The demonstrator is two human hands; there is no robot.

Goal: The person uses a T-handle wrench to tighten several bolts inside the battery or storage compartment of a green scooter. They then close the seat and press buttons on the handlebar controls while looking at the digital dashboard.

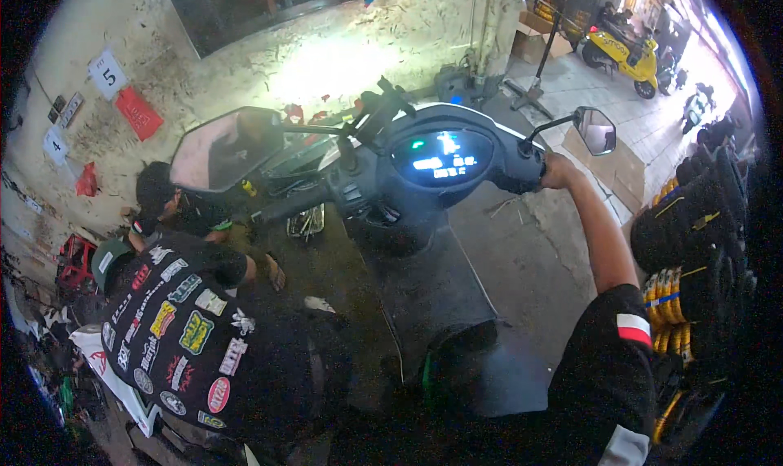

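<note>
My right arm reaches forward to the scooter's right handlebar grip (522, 173), and my right hand (556, 172) is closed around it. In front of me the scooter's instrument display (447, 158) is lit, with a small green arrow at its left. A phone holder-like black bracket (379, 111) stands above the left side of the handlebar. No hand rests on the left handlebar grip (285, 205). My left hand is out of view. The left mirror (216, 150) and right mirror (595, 132) rise at either side. Below the display lies the dark footboard (424, 291).
Close on my left, a person in a black patched shirt (175, 327) and green cap bends down; another person (183, 209) crouches beyond. Stacked tyres (689, 221) line the right side. A stained wall (245, 79) stands ahead. A yellow scooter (624, 58) is parked far right, past a cardboard sheet (603, 168).
</note>
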